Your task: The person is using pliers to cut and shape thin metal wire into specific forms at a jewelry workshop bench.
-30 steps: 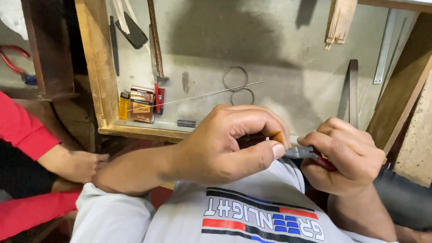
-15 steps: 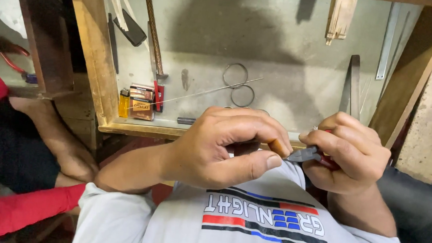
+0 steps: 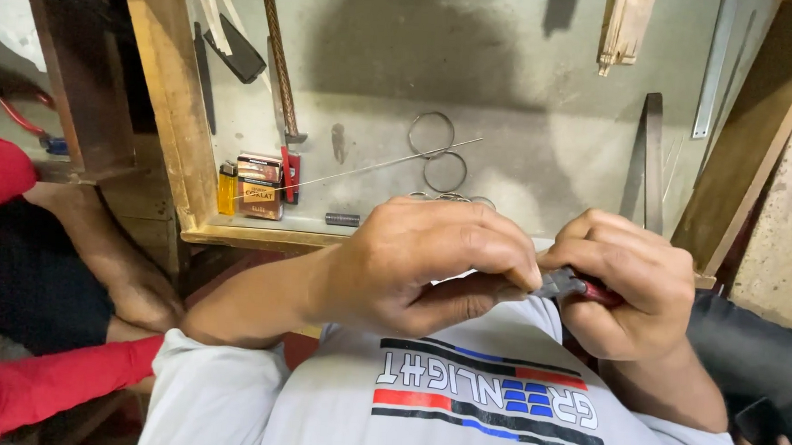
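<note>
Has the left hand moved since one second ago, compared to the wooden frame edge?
Yes. The left hand slid slightly right along the frame edge, closing onto the right hand and the pliers.

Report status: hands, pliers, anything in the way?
Right hand gripping red-handled pliers. Left hand pinched at the plier tips; whatever it holds is hidden. Wire rings and thin rod lie apart on the tray beyond.

A grey counter framed in worn wood carries two wire rings, a long thin wire, a twisted metal rod, a yellow lighter beside a small carton, and a steel strip at right.
</note>
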